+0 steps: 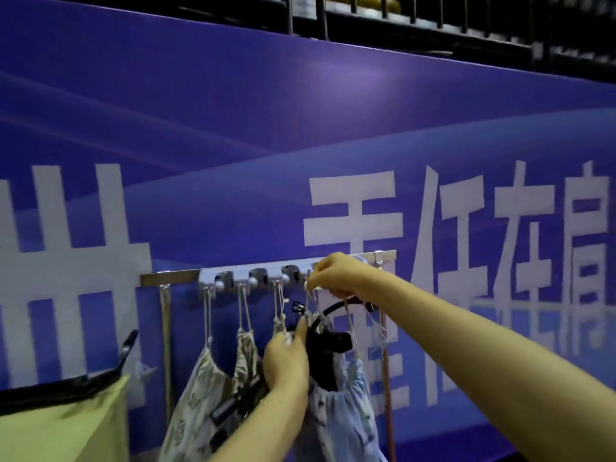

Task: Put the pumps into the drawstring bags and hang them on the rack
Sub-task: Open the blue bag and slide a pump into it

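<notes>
A metal rack [173, 277] with grey hooks is fixed to the blue wall. Patterned drawstring bags [206, 388] hang from its hooks by their cords. In front of me hangs a light blue drawstring bag [346, 415] with a black pump [325, 345] sticking out of its gathered mouth. My left hand [286, 358] grips the bag's neck beside the pump. My right hand [336, 275] is up at the rack, pinching the bag's white cord at a hook. The pump's lower part is hidden inside the bag.
A blue banner wall [300, 128] with large white characters fills the view. A yellow-green bag on a black frame [66, 425] stands at the lower left. A thin brown pole [388, 395] hangs at the rack's right end. Dark shelving [433, 25] runs above.
</notes>
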Action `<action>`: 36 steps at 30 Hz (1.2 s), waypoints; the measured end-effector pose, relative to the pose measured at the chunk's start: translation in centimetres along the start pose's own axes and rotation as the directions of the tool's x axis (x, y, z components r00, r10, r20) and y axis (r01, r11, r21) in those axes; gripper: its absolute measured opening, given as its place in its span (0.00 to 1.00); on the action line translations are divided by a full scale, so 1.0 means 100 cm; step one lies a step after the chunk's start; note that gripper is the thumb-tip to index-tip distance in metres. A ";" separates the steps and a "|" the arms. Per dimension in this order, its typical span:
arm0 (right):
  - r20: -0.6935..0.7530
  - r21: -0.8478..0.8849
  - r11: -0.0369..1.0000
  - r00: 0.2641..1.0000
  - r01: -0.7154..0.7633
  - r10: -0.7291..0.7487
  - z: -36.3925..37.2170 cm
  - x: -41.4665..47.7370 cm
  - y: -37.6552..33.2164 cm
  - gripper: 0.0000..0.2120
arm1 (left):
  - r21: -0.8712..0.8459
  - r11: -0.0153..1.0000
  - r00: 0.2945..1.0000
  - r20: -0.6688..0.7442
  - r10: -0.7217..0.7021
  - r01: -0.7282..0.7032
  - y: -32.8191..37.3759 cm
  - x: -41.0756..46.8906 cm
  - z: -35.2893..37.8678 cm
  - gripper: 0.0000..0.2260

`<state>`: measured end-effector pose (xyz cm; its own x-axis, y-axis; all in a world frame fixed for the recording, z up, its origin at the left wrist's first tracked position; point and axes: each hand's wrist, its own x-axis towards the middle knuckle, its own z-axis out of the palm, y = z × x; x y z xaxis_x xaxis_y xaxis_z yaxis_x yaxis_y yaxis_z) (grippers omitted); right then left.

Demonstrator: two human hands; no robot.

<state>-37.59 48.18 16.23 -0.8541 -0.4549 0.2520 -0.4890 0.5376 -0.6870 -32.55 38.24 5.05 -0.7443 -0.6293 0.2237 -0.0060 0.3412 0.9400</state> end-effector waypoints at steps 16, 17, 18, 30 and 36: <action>-0.071 -0.098 0.975 0.979 -0.200 0.194 -0.018 0.139 0.069 0.02 | -0.207 0.970 0.987 0.121 -0.103 0.126 -0.022 0.109 0.091 0.21; -0.092 -0.078 0.980 0.980 -0.184 0.177 -0.014 0.147 0.073 0.02 | -0.188 0.974 0.989 0.100 -0.108 0.125 -0.023 0.116 0.093 0.23; -0.122 -0.066 0.983 0.979 -0.170 0.161 -0.012 0.155 0.077 0.01 | -0.171 0.977 0.990 0.086 -0.111 0.124 -0.024 0.122 0.095 0.24; -0.284 0.057 0.960 0.917 -0.274 0.279 -0.012 0.200 0.132 0.02 | -0.129 0.990 0.993 0.107 -0.045 0.059 -0.037 0.154 0.123 0.26; -0.256 0.325 0.900 0.889 -0.290 0.379 -0.007 0.200 0.141 0.01 | -0.127 0.990 0.989 0.145 -0.043 0.061 -0.051 0.158 0.129 0.23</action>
<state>-61.68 47.15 12.10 -0.9903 -0.0194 0.1379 -0.1347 0.3846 -0.9132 -52.91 35.59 0.42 -0.8322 -0.5354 0.1438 0.0334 0.2105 0.9770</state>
